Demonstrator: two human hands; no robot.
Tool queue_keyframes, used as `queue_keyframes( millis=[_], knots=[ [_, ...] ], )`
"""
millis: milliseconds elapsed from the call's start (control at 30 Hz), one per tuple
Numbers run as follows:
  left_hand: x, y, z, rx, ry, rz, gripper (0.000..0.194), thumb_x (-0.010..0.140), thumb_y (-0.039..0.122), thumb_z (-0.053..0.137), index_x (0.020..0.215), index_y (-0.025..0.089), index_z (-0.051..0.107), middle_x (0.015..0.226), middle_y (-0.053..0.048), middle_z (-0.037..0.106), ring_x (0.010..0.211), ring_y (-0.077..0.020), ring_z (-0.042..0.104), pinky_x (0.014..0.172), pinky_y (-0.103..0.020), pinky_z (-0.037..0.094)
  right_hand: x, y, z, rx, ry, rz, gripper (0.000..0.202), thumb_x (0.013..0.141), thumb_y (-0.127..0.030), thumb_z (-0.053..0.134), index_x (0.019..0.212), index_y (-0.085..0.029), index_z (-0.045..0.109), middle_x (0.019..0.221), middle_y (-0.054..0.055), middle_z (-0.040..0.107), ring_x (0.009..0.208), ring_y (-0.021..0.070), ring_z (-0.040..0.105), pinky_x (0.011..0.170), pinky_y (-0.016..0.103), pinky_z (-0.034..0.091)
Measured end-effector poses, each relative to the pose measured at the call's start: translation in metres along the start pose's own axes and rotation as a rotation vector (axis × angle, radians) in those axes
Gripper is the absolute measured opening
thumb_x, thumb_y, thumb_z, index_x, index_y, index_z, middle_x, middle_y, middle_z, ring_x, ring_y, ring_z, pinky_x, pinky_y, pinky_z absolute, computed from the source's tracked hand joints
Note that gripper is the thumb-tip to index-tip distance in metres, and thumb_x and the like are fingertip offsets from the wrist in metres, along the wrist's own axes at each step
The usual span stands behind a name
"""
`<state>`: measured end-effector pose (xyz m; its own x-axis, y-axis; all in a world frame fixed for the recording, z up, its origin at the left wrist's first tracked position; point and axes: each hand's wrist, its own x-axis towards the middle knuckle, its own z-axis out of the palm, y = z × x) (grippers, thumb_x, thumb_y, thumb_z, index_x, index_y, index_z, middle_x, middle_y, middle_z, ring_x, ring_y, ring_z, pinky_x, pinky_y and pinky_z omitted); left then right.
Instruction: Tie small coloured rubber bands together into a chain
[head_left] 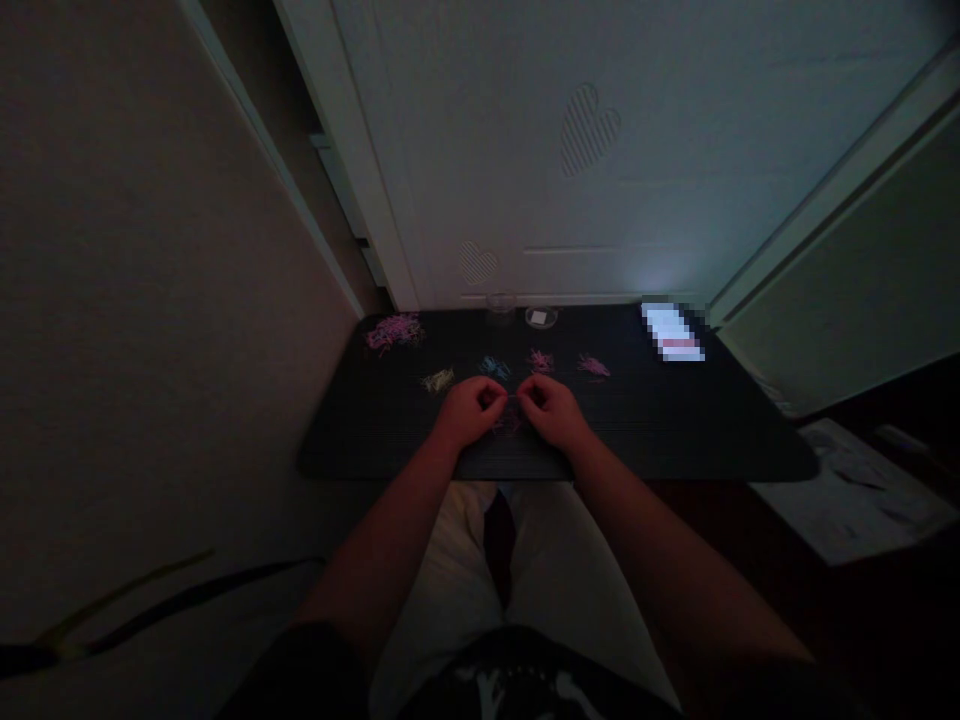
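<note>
My left hand (pixel 475 408) and my right hand (pixel 550 408) face each other low over the dark table, thumbs and forefingers pinched, a small gap between the fingertips. Whatever they hold is too small and dim to make out. Under and between them lies a loose pink-purple pile of thin strands (pixel 505 424). Just beyond my fingers sit a blue pile (pixel 494 367) and a pink pile (pixel 541 361). A yellowish pile (pixel 439 380) is left of my left hand, and a purple-pink pile (pixel 593 367) lies beyond my right hand to the right.
A larger mixed pile (pixel 394 333) occupies the table's (pixel 690 430) far left corner. A clear container (pixel 501 309) and a round clear lid (pixel 541 317) with a white label stand at the back edge. A lit phone (pixel 673 332) rests at the back right. A white panel (pixel 480 180) rises directly behind.
</note>
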<state>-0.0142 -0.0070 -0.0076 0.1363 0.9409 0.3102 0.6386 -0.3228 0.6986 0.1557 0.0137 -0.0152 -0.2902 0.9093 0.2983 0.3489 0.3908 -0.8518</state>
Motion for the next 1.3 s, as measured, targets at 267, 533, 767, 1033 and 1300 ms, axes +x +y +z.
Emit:
queue_keyframes(
  millis=[267, 533, 767, 1033, 1300],
  knots=[
    [-0.0001, -0.0011, 0.0006, -0.004, 0.013, 0.001, 0.013, 0.078, 0.025, 0.057, 0.084, 0.017, 0.065, 0.077, -0.001, 0.066, 0.067, -0.0114, 0.057, 0.064, -0.024, 0.046, 0.0003, -0.0007, -0.0004, -0.021, -0.004, 0.007, 0.005, 0.074, -0.021, 0.051, 0.074, -0.018, 0.055, 0.064, -0.001, 0.053, 0.057, 0.0116, 0.049, 0.054, 0.024, 0.037],
    [-0.0003, 0.0024, -0.0015, -0.001, -0.044, 0.016, 0.018, 0.078, 0.023, 0.056, 0.091, 0.018, 0.068, 0.084, -0.003, 0.068, 0.07, -0.0124, 0.059, 0.065, -0.024, 0.047, 0.0, 0.0014, -0.0001, -0.023, -0.003, 0.012, 0.006, 0.075, -0.023, 0.052, 0.075, -0.018, 0.056, 0.064, -0.001, 0.055, 0.057, 0.012, 0.049, 0.053, 0.024, 0.037],
    [0.0, 0.0016, -0.0015, 0.005, -0.041, 0.017, 0.017, 0.079, 0.026, 0.057, 0.089, 0.017, 0.068, 0.081, -0.003, 0.068, 0.067, -0.0118, 0.058, 0.063, -0.023, 0.046, -0.0007, -0.0026, -0.0005, -0.027, 0.0, -0.001, 0.006, 0.074, -0.022, 0.052, 0.074, -0.018, 0.056, 0.065, -0.001, 0.056, 0.058, 0.0119, 0.05, 0.055, 0.024, 0.038],
    [-0.0001, 0.0003, -0.0006, 0.003, -0.021, 0.018, 0.017, 0.079, 0.028, 0.058, 0.085, 0.017, 0.069, 0.079, -0.002, 0.068, 0.067, -0.0116, 0.059, 0.063, -0.023, 0.045, -0.0005, -0.0013, 0.0, -0.013, 0.007, -0.009, 0.007, 0.075, -0.022, 0.052, 0.078, -0.018, 0.056, 0.066, -0.001, 0.056, 0.058, 0.0115, 0.05, 0.055, 0.024, 0.038],
    [-0.0001, 0.002, -0.0017, 0.021, -0.009, -0.017, 0.015, 0.076, 0.03, 0.061, 0.077, 0.016, 0.067, 0.072, -0.002, 0.066, 0.064, -0.0116, 0.057, 0.061, -0.024, 0.044, -0.0014, -0.0026, 0.0002, 0.015, 0.005, -0.003, 0.007, 0.074, -0.022, 0.052, 0.079, -0.018, 0.056, 0.065, -0.001, 0.056, 0.058, 0.0115, 0.05, 0.054, 0.024, 0.039]
  ],
)
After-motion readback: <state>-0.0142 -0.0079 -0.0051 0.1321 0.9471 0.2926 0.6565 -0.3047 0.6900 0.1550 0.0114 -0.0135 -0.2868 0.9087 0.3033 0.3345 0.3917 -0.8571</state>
